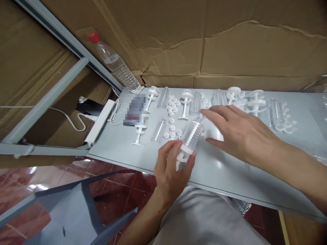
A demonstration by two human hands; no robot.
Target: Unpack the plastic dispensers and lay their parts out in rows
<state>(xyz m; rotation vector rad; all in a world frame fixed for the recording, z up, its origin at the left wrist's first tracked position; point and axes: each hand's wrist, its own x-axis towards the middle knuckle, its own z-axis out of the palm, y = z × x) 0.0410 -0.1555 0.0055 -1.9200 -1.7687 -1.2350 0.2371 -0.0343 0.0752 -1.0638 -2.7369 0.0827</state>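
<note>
My left hand (173, 166) is closed around the white collar of a large plastic syringe (193, 134) with a clear ribbed barrel. The syringe tilts up and to the right, its narrow tip pointing away from me. Close to that tip is my right hand (235, 129), thumb and fingers apart; whether a fingertip touches the tip I cannot tell. Behind it lie a loose clear barrel (197, 102) and a white plunger (185, 103). Small white round caps (172, 127) are scattered left of the held syringe, beside another clear barrel (159, 130).
More white plungers (140, 134) and clear barrels (276, 112) lie along the grey table (117, 146). A water bottle (117, 68) leans at the back left, near a white power strip (99, 120). Cardboard (230, 51) walls the back. A grey plastic stool (68, 211) stands below left.
</note>
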